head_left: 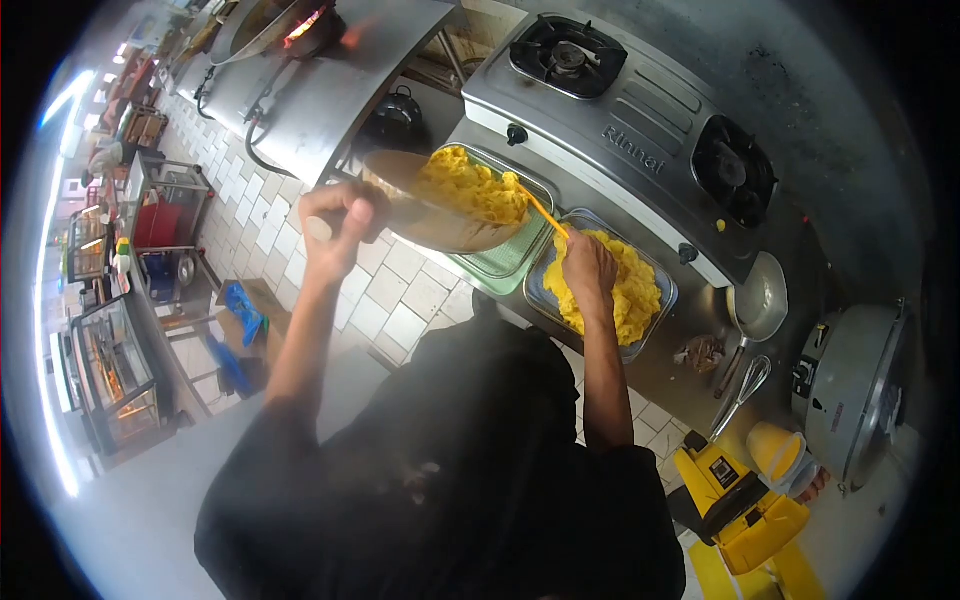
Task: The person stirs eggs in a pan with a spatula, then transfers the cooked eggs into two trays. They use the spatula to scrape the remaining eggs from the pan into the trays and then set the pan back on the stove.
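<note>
My left hand (335, 225) grips the handle of a wok-like pan (420, 215) that is tilted over a glass tray (500, 262). The pan holds yellow food (475, 185). In my right hand (588, 268) is an orange utensil (545, 212) that reaches up into the food in the pan. That hand hovers over a second glass tray (655, 318) filled with the same yellow food (630, 290). Both trays sit side by side on the steel counter in front of the stove.
A two-burner steel gas stove (620, 120) stands behind the trays. To the right lie a ladle (758, 300), a whisk (745, 385) and a rice cooker (855, 390). A yellow container (740, 500) sits lower right. A lit burner (305, 25) glows far left.
</note>
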### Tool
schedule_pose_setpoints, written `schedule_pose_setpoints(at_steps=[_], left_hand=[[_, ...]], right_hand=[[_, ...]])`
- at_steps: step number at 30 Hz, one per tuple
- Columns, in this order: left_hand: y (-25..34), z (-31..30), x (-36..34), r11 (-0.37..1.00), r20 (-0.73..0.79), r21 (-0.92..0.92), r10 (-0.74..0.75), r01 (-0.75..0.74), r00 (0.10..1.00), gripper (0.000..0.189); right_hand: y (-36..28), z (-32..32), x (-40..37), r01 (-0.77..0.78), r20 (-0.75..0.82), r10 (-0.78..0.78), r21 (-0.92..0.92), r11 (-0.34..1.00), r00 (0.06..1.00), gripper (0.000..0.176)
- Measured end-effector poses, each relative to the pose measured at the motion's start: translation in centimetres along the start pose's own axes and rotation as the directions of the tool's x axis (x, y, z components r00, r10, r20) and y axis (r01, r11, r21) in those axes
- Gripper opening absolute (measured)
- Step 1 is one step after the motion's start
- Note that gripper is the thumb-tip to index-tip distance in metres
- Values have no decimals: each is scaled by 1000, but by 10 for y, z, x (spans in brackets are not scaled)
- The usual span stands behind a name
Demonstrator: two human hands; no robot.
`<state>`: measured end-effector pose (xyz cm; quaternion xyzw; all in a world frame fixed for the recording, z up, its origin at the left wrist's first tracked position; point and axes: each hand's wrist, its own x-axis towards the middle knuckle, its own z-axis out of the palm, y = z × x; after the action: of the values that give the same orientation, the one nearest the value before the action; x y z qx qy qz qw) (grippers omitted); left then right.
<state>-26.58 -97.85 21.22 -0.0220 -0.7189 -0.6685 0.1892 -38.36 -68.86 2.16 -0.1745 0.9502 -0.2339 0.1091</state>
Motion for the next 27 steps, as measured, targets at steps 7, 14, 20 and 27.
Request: schedule_pose_setpoints(at_steps=[7, 14, 20, 27], left_hand=[[1, 11, 37, 993, -278, 65, 117, -103, 953, 43], [13, 16, 55, 1000, -131, 25, -5, 9, 991, 41], [19, 28, 55, 991, -251, 133, 34, 0, 967, 42], [19, 32, 48, 985, -323, 170, 16, 41, 946, 42]], right_hand=[[-1, -4, 1, -17, 21, 17, 23, 1000, 1000, 19], [2, -1, 5, -43, 57, 42, 12, 999, 997, 21], [-2, -2, 8, -38, 68, 35, 31, 999, 997, 22], [0, -3, 1, 23, 73, -22, -7, 1000, 997, 23]])
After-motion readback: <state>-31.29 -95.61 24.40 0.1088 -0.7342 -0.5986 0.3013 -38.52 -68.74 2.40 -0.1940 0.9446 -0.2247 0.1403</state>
